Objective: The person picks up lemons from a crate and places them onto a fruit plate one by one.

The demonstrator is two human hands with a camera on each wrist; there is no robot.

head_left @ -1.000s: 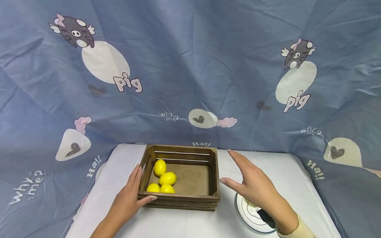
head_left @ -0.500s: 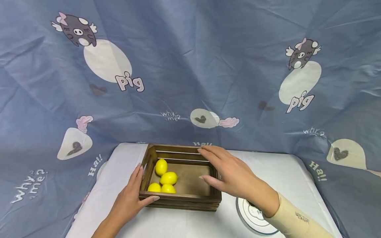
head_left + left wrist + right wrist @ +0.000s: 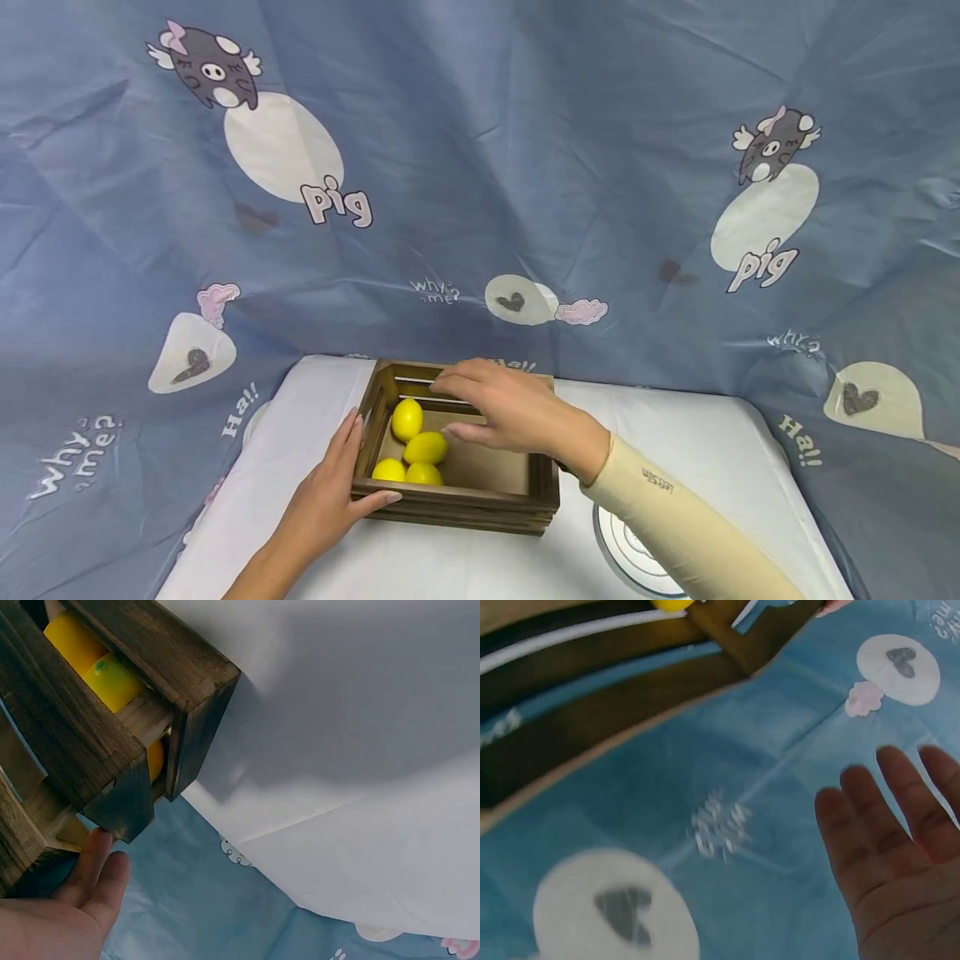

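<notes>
A brown slatted wooden crate (image 3: 480, 504) stands on the white cloth with several yellow lemons (image 3: 407, 420) at its left side. My left hand (image 3: 318, 500) rests against the crate's front left corner, thumb along the front rim and straight fingers on the left side. In the left wrist view those fingers (image 3: 90, 870) touch the end of a slat. Over the crate's interior, my right hand (image 3: 510, 408) reaches leftward with its fingers spread, just right of the lemons, holding nothing. The right wrist view shows its loose, extended fingers (image 3: 870, 817).
A round white plate (image 3: 626, 550) with a dark rim lies right of the crate, partly hidden by the right sleeve (image 3: 675, 517). The white tabletop (image 3: 690, 417) ends at a blue printed cloth (image 3: 450, 167) behind and beside it.
My right hand has moved left from beside the crate to above its interior, near the lemons. My left hand has stayed at the crate's corner, and the lemons lie as before.
</notes>
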